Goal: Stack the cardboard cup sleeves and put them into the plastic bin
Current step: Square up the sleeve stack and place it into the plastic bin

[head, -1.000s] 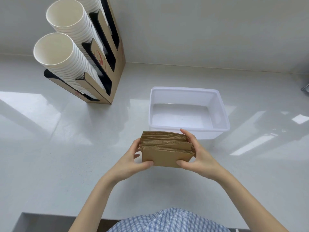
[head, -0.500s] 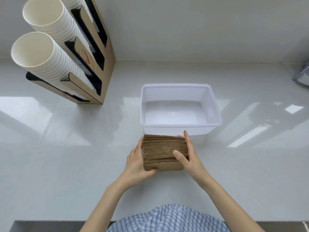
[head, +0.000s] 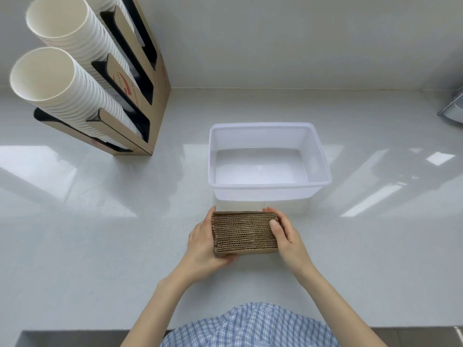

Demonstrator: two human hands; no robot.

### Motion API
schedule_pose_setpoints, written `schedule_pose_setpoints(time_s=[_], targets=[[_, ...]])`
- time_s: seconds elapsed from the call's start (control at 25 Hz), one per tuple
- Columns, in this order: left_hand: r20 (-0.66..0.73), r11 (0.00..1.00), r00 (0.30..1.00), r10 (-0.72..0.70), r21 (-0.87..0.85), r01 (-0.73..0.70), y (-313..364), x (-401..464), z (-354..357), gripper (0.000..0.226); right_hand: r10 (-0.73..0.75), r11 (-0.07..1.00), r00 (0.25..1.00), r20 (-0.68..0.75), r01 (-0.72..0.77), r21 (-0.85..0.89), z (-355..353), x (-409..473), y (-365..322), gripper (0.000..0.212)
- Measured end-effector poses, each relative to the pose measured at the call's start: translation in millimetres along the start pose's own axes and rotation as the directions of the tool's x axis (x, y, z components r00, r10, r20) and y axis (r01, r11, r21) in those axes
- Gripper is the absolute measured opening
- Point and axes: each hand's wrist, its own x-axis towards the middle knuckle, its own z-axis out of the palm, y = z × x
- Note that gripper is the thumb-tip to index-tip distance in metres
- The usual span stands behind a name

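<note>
The stack of cup sleeves (head: 244, 232) sits clamped between left hand (head: 201, 242) and right hand (head: 285, 235), just before the plastic bin (head: 268, 190)

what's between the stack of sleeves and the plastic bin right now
Nothing: in the head view only a narrow strip of bare counter separates the sleeve stack from the empty plastic bin.

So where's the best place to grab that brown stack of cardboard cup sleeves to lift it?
By its two short ends, squeezing inward from both sides. The brown stack of corrugated cardboard sleeves is loose layers on edge, so end pressure likely keeps them together. The left hand and right hand already clamp it this way.
</note>
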Motion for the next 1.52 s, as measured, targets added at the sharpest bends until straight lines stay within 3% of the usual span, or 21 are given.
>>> schedule_pose_setpoints(time_s=[0.12, 0.2, 0.28, 0.4, 0.8, 1.04, 1.28, 1.4, 1.52], targets=[[0.001, 0.999, 1.0, -0.014, 0.046, 0.014, -1, 3, 1, 0.104, 0.015, 1.0, 0.997, 0.079, -0.017, 0.024, -6, -2, -1, 0.04], [-0.007, 0.999, 1.0, -0.009, 0.042, 0.01, -1, 4, 0, 0.096, 0.022, 0.998, 0.98, 0.198, -0.009, -0.07, -15, -5, -1, 0.074], [-0.001, 0.999, 1.0, -0.008, 0.048, 0.008, -2, 5, 0, 0.096, 0.046, 0.981, 0.961, 0.274, 0.008, -0.192, -21, -7, -1, 0.094], [0.019, 0.998, 1.0, -0.007, 0.064, 0.006, -6, 7, 3, 0.096, 0.039, 0.959, 0.963, 0.268, 0.038, -0.28, -21, -4, 5, 0.104], [0.026, 0.997, 0.999, -0.019, 0.072, 0.017, -7, 10, 6, 0.101, 0.037, 0.952, 0.985, 0.167, 0.016, -0.305, -14, 1, 2, 0.105], [-0.002, 0.999, 0.999, -0.041, 0.01, 0.041, -4, 9, 1, 0.089, -0.014, 0.941, 0.991, 0.133, 0.058, -0.333, -17, -1, -9, 0.088], [0.192, 0.913, 0.981, -0.034, -0.394, 0.109, 5, 3, -25, 0.078, 0.077, 0.997, 0.973, 0.218, -0.068, -0.048, -23, -6, -29, 0.076], [0.15, 0.775, 0.988, -0.019, -0.622, 0.11, 17, 1, -27, 0.079, 0.121, 0.983, 0.965, 0.234, -0.149, 0.104, -19, -6, -37, 0.07], [0.053, 0.688, 0.997, -0.063, -0.721, 0.081, 22, 3, -24, 0.082, 0.152, 0.958, 0.958, 0.241, -0.203, 0.204, -10, -5, -40, 0.084]])
